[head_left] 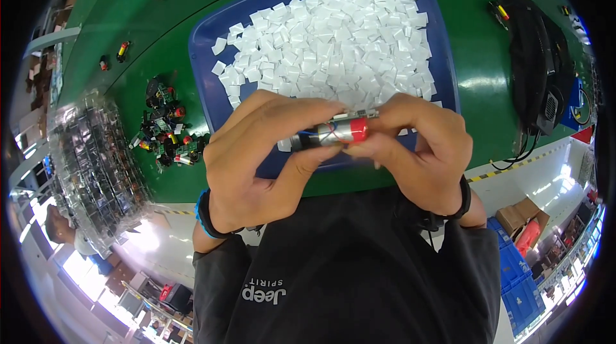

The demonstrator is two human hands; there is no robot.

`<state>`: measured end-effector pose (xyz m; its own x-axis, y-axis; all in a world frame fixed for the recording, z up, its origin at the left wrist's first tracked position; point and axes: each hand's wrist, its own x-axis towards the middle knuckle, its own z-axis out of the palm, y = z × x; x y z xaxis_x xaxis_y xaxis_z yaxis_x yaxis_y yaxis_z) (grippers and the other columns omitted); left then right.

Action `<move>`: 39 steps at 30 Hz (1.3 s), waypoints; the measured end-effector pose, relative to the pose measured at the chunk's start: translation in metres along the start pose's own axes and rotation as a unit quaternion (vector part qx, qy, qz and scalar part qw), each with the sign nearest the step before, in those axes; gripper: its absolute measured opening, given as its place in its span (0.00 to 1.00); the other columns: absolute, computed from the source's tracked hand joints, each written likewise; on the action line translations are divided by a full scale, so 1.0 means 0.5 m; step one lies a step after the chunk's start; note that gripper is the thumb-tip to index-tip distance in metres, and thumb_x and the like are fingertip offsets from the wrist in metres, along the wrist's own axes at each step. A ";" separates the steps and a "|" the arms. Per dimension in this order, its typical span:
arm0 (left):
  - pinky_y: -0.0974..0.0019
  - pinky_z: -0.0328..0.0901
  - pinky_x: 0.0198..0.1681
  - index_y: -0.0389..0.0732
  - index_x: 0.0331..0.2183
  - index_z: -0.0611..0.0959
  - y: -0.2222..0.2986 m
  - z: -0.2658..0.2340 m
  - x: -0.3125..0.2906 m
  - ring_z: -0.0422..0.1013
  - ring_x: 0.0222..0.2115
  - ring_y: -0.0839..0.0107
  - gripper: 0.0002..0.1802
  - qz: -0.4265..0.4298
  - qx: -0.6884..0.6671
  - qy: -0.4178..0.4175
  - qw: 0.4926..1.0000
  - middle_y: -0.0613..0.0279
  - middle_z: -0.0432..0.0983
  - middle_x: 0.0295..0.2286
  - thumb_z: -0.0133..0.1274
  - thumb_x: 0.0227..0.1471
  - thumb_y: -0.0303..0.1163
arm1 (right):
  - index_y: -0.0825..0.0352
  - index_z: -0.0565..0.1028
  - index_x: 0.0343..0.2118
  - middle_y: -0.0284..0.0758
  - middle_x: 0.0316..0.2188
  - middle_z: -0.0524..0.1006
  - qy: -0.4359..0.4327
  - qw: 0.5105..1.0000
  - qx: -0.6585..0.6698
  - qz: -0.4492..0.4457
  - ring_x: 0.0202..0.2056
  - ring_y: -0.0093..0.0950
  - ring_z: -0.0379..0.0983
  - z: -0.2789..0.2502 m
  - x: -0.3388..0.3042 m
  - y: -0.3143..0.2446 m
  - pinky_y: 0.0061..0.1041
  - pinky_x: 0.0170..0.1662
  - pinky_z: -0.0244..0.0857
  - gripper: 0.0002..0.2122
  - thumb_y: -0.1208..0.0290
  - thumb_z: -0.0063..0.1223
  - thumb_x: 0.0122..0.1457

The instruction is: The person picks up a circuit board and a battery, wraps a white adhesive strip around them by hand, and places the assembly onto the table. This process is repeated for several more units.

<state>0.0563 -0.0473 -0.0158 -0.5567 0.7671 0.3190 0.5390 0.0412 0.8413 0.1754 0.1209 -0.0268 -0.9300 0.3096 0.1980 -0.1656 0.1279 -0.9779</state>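
Between my two hands, over the near edge of a blue tray (pixel 199 68), is a small silver cylinder (pixel 344 131) with a red band, a black end, and thin blue and red wires. A narrow strip-like part lies along its far side. My left hand (pixel 250 158) pinches the black end and the body between thumb and fingers. With thumb and fingertips closed, my right hand (pixel 427 148) grips the red end; its fingertips partly hide that end. Many small white square pieces (pixel 333 42) are heaped in the tray beyond my hands.
Left of the tray, a pile of small circuit-board assemblies (pixel 168 127) lies on the green table (pixel 167 29). Stacked clear-plastic packs (pixel 96 158) stand at the far left. A black bag-like object (pixel 539 55) with cables is at the right, and blue crates (pixel 516 286) are below.
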 end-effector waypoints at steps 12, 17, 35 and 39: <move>0.66 0.69 0.30 0.36 0.39 0.82 0.012 -0.055 0.036 0.74 0.27 0.66 0.15 -0.019 0.036 -0.160 0.986 0.58 0.79 0.28 0.62 0.45 0.19 | 0.70 0.72 0.39 0.34 0.29 0.78 -0.028 0.986 0.099 0.132 0.24 0.16 0.73 -0.013 0.012 0.019 0.14 0.26 0.64 0.08 0.81 0.60 0.58; 0.68 0.68 0.36 0.39 0.41 0.83 -0.068 -0.159 0.150 0.72 0.33 0.67 0.12 -0.211 0.120 -0.169 0.955 0.59 0.79 0.36 0.59 0.54 0.30 | 0.69 0.73 0.38 0.32 0.27 0.79 0.050 0.988 0.053 0.139 0.23 0.14 0.72 -0.027 0.003 0.027 0.14 0.26 0.64 0.05 0.77 0.58 0.61; 0.60 0.74 0.35 0.43 0.46 0.80 -0.395 -0.508 0.251 0.77 0.31 0.60 0.15 -0.154 0.479 -0.024 0.864 0.62 0.83 0.33 0.54 0.55 0.30 | 0.68 0.78 0.36 0.34 0.26 0.81 -0.059 0.992 -0.096 0.059 0.26 0.21 0.77 -0.025 0.001 -0.014 0.18 0.27 0.67 0.05 0.78 0.61 0.58; 0.72 0.73 0.31 0.32 0.47 0.79 -0.131 -0.302 0.200 0.74 0.29 0.76 0.16 -0.247 0.026 0.013 0.969 0.59 0.81 0.33 0.50 0.60 0.30 | 0.68 0.77 0.40 0.34 0.29 0.81 -0.062 0.994 -0.079 0.031 0.27 0.22 0.77 -0.018 0.007 0.002 0.18 0.28 0.68 0.11 0.77 0.65 0.54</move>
<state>-0.1301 -0.0697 0.0268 -0.7701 0.6293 -0.1050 0.2341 0.4318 0.8711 0.1750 0.1305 -0.0264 -0.9718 0.2038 0.1184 -0.0625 0.2619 -0.9631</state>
